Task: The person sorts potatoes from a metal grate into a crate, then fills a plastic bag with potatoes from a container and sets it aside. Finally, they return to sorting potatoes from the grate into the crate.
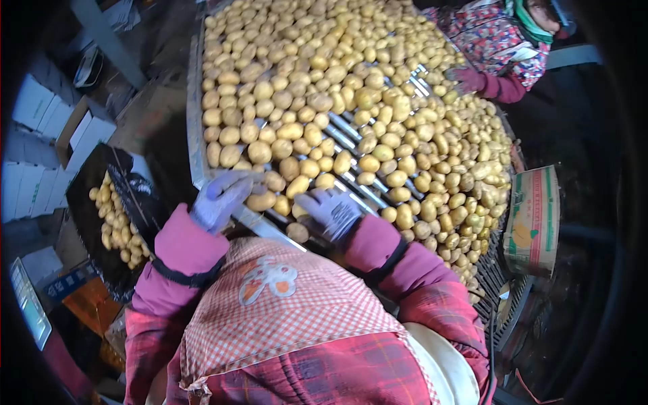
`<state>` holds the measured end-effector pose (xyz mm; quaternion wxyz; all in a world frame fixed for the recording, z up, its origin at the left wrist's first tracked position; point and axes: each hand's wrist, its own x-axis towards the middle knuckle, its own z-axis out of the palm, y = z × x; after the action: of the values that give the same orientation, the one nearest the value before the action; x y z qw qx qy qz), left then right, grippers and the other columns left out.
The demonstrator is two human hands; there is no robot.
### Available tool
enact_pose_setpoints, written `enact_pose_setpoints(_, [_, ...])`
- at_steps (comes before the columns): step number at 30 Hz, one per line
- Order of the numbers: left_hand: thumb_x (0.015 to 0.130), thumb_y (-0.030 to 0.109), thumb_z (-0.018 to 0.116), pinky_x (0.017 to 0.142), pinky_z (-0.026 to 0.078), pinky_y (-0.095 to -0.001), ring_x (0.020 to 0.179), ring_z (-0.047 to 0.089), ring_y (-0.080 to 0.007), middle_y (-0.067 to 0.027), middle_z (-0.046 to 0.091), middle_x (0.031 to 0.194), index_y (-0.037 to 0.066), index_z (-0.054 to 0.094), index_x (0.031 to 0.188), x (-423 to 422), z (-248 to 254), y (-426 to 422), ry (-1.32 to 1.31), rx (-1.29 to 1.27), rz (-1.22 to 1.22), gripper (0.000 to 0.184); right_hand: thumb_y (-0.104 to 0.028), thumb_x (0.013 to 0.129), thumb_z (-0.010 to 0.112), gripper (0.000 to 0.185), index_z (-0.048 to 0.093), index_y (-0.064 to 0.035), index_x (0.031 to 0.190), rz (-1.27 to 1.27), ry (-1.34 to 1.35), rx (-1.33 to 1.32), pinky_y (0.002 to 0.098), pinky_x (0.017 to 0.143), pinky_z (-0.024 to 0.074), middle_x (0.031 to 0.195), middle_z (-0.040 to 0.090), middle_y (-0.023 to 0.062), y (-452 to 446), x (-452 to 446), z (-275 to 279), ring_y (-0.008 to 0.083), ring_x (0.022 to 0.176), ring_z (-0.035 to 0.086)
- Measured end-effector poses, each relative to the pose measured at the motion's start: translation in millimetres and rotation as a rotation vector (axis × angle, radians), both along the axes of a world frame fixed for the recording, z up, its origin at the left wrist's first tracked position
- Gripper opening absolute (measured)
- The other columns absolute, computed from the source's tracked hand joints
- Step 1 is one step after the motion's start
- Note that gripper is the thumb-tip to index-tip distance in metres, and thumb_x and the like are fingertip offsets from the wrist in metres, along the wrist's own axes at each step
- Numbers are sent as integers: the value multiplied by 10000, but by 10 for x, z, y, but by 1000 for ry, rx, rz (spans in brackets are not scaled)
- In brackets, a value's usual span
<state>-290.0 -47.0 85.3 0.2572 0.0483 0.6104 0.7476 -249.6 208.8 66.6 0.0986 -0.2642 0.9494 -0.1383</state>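
Note:
A broad layer of potatoes [290,131] covers a sorting table with metal rollers [344,135] showing through the gaps. My left hand [221,199], in a pale purple knitted glove, is at the table's near left corner. Its fingers reach toward the potatoes, beside a potato [261,200] at the metal edge; nothing shows in its grasp. My right hand [332,210], in a matching glove, lies palm down over the near rollers with its fingers apart. Potatoes lie just beyond its fingertips, and a brownish potato [297,233] sits to its left.
A metal rim [194,115] bounds the table on the left. Another person's gloved hand [466,79] rests on potatoes at the far right. A black-lined container of potatoes [118,223] stands at left, near white cartons [40,101]. A cardboard box [532,219] stands at right.

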Motion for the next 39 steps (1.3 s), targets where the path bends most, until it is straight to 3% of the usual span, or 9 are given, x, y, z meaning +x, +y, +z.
enact_pose_setpoints(3, [916, 199, 507, 836, 474, -307, 981, 601, -207, -96, 608, 1021, -40, 573, 1109, -17, -117, -12, 25, -51, -32, 315, -283, 742, 617, 350, 527, -136, 1047, -33, 144, -263, 435, 670, 451, 910, 572, 117, 0, 7, -105, 317, 828, 570])
enact_pose_setpoints(7, [889, 166, 509, 787, 488, -296, 904, 609, -171, -82, 619, 997, -9, 594, 1112, 8, -209, -14, 2, -73, -19, 297, -326, 765, 645, 416, 525, -98, 1092, -156, 35, -158, 446, 699, 454, 941, 572, 150, 94, 63, -89, 347, 813, 568])
enact_pose_setpoints(14, [908, 137, 483, 767, 478, -268, 835, 612, -159, -87, 656, 842, -27, 558, 1127, -9, -200, 13, -11, -130, -72, 283, -318, 779, 643, 437, 530, -83, 1130, -528, 321, -122, 449, 745, 460, 934, 596, 160, 521, -340, 247, 338, 853, 582])
enact_pose_setpoints(18, [906, 139, 524, 539, 412, -204, 665, 561, -70, -55, 669, 819, 25, 593, 1107, 23, -163, 0, -73, -96, -97, 241, -327, 794, 623, 511, 477, -104, 1230, -732, 423, 20, 449, 900, 385, 1095, 562, 148, 1031, -78, -118, 322, 1033, 521])
enact_pose_setpoints(21, [906, 177, 531, 549, 442, -225, 654, 584, -97, -71, 667, 807, 30, 605, 1087, 54, -166, 114, -56, -228, -98, 245, -336, 796, 621, 547, 454, -111, 1265, -733, 477, 166, 443, 933, 366, 1158, 527, 152, 1063, -64, -220, 324, 1080, 490])
enact_pose_setpoints(23, [905, 228, 528, 596, 490, -295, 666, 638, -195, -121, 667, 813, 37, 611, 1078, 60, -225, 189, 426, -401, -18, 271, -341, 794, 621, 567, 440, -115, 1281, -775, 404, 133, 443, 959, 346, 1190, 508, 144, 1066, -74, -214, 329, 1113, 466])
enact_pose_setpoints(26, [896, 255, 526, 666, 513, -365, 747, 652, -299, -174, 656, 850, 38, 609, 1069, -45, -103, 187, 603, -622, -66, 290, -349, 799, 614, 551, 450, -121, 1273, -810, 417, 78, 444, 955, 348, 1204, 509, 129, 1071, -87, -227, 321, 1106, 476])
enact_pose_setpoints(32, [904, 339, 461, 793, 482, -417, 904, 619, -333, -193, 643, 963, 50, 576, 1114, -176, -28, 237, 513, -903, -198, 375, -408, 807, 586, 559, 451, -128, 1272, -832, 428, 169, 443, 949, 352, 1265, 480, 115, 1101, -150, -266, 311, 1119, 473])
enact_pose_setpoints(39, [903, 364, 435, 858, 445, -420, 978, 595, -312, -150, 622, 1084, 72, 564, 1129, -156, -114, 246, 528, -937, -217, 391, -435, 798, 587, 621, 422, -119, 1305, -824, 335, 234, 459, 990, 313, 1306, 435, 130, 1053, -205, -181, 334, 1155, 433])
